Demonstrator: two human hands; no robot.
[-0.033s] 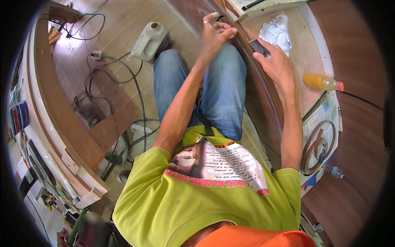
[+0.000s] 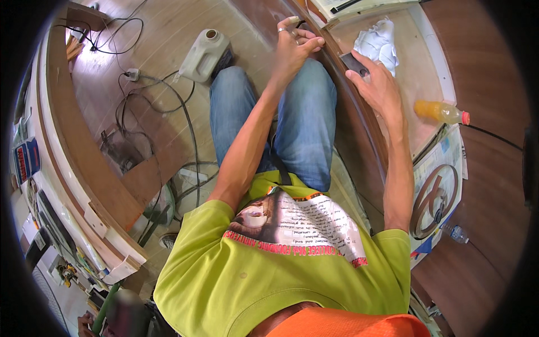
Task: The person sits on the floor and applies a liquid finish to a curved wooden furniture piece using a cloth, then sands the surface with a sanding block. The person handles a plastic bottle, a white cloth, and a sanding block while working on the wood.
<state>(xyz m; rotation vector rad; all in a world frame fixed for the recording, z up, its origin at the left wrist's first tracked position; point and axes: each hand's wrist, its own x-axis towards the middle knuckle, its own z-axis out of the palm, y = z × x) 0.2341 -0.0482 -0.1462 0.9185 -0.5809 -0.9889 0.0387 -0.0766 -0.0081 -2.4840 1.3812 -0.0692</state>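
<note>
My left hand (image 2: 295, 48) is by the long brown wooden edge (image 2: 362, 109), above my right knee. Its fingers are bent and spread apart, with a ring on one and a pale wrap at a fingertip; I see nothing held in them. On the other side of that edge, my right hand (image 2: 376, 81) grips a flat dark grey rectangular piece (image 2: 352, 64), like folded sandpaper, between thumb and fingers. A crumpled white cloth (image 2: 377, 45) lies just beyond the right hand on a pale wooden panel (image 2: 418, 62).
A bottle of orange-yellow liquid (image 2: 441, 112) lies right of my right forearm. Below it are a brown ring-shaped piece (image 2: 432, 202) on paper and a clear bottle (image 2: 456, 233). Left of my knees stand a whitish jerrycan (image 2: 203, 56), black cables (image 2: 191, 123) and a curved wooden frame (image 2: 84, 151).
</note>
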